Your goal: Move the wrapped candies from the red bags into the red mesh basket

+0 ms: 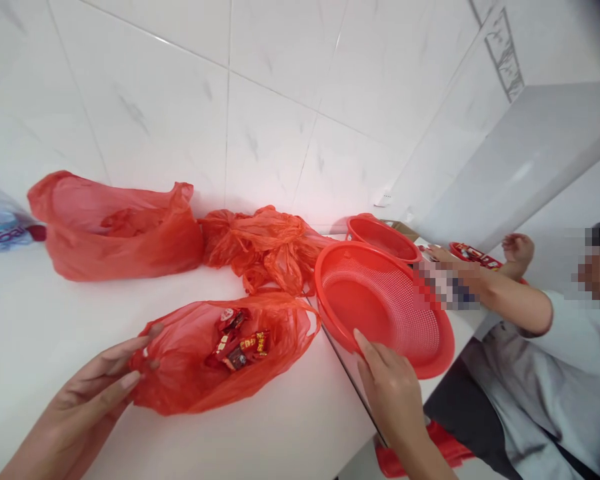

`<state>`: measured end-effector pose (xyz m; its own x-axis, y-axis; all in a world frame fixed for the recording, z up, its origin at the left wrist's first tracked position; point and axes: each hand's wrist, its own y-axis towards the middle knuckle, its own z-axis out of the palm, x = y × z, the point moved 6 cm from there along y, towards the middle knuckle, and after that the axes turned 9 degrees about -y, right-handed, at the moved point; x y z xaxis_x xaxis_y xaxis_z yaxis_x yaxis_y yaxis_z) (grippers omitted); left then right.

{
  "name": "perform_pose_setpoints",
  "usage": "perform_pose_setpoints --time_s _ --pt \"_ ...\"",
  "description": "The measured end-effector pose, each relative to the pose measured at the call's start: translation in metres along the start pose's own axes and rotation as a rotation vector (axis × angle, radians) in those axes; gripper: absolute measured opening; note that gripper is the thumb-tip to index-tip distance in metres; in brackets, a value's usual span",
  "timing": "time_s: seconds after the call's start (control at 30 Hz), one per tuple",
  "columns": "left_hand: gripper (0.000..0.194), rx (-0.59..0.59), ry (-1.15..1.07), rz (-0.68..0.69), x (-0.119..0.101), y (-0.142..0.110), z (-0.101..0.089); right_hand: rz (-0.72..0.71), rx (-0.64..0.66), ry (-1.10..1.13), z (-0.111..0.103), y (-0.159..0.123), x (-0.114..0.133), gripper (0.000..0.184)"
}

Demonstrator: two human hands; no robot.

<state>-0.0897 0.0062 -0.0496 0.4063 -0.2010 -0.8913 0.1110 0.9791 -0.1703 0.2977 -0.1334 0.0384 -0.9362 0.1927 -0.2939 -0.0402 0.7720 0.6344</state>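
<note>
Left hand (87,393): fingers spread, fingertips touching the edge of the red plastic bag (215,353), not clamped on it. The bag lies open on the white table (35,333) between both hands and contains wrapped candies (237,343). Beyond it lie two more red bags (115,227). Right hand (393,390): fingers on the near rim of the tilted red mesh basket (380,307); full grip cannot be confirmed. Further right, a co-worker's arm (505,293) reaches over a second basket (383,237).

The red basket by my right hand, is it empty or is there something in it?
Empty. The red basket tilts toward the camera, showing only bare mesh inside. The right hand grips its near rim.
</note>
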Motion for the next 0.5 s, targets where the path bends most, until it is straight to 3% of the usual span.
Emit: perform_pose_setpoints --time_s 0.2,0.37,0.5 --pt "0.038 -0.013 -0.002 -0.007 -0.009 -0.007 0.011 0.039 0.204 0.018 0.000 0.020 -0.019 0.038" --pt "0.039 0.021 -0.049 -0.010 -0.016 -0.012 0.021 0.126 0.443 0.146 0.019 0.051 -0.055 0.038" --pt "0.035 0.105 -0.092 0.026 -0.019 -0.015 0.026 -0.087 0.637 0.385 0.053 0.078 -0.049 0.035"
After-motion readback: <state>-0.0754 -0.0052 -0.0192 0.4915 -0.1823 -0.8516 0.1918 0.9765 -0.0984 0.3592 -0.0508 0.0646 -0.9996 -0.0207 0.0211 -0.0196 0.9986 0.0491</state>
